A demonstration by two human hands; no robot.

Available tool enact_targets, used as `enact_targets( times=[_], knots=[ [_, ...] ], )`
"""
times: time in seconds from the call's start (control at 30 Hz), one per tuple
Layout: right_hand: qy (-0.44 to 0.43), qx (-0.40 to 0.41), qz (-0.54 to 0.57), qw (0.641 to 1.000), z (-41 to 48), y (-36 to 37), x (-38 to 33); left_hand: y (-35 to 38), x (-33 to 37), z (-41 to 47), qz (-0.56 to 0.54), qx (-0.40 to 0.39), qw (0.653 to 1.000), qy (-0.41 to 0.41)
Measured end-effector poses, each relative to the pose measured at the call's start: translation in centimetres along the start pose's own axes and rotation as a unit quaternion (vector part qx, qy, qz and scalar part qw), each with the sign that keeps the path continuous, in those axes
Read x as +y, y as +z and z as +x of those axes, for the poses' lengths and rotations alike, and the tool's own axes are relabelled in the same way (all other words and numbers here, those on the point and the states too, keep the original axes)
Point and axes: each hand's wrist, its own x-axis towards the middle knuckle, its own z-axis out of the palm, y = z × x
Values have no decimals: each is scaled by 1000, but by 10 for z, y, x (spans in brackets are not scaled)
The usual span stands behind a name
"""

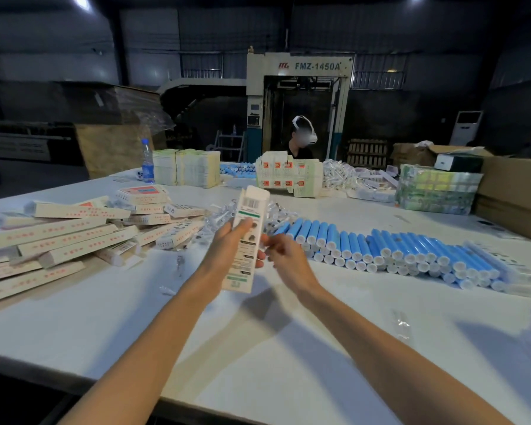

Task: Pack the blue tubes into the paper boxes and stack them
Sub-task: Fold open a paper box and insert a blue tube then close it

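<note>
Paper box is tilting upright above the table in our left hand, whose fingers are wrapping it; our right hand is curling at its edge (too blurred to tell a pinch). Blue tubes are lying in rows at right.

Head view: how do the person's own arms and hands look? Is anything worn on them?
The left hand and right hand are bare, without gloves. No watch or bracelet shows at the wrists. Both forearms are uncovered down to the picture's lower edge, so no sleeve is visible.
</note>
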Motion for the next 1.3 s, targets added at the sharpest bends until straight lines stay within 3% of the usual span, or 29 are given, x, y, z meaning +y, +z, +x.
enact_targets(
  times=[0.17,0.3,0.43,0.53,0.63,0.8,0.93,1.1,1.3],
  knots=[
    [-166,-184,-34,968,-30,72,-20,-39,15,-17,-33,32,999,19],
    [-192,-273,-92,938,-45,115,-27,-50,14,-24,-27,39,999,24],
    [-233,-204,-204,929,-50,118,-17,-46,12,-23,-28,30,999,21],
    [-138,-214,-196,947,-44,95,-16,-39,11,-20,-47,11,999,20],
    [-150,-159,-240,946,-26,56,-10,-31,8,-14,-51,-7,999,11],
    [-26,45,-102,993,3,-33,-3,-12,-6,-8,-35,-58,998,4],
    [-64,136,62,987,17,-84,-23,6,-22,-4,-40,-70,997,-21],
    [-132,143,154,969,27,-103,-60,17,-42,-12,-48,-86,995,-25],
    [-177,86,104,975,28,-86,-78,25,-47,-15,-55,-75,996,-10]
  ],
)
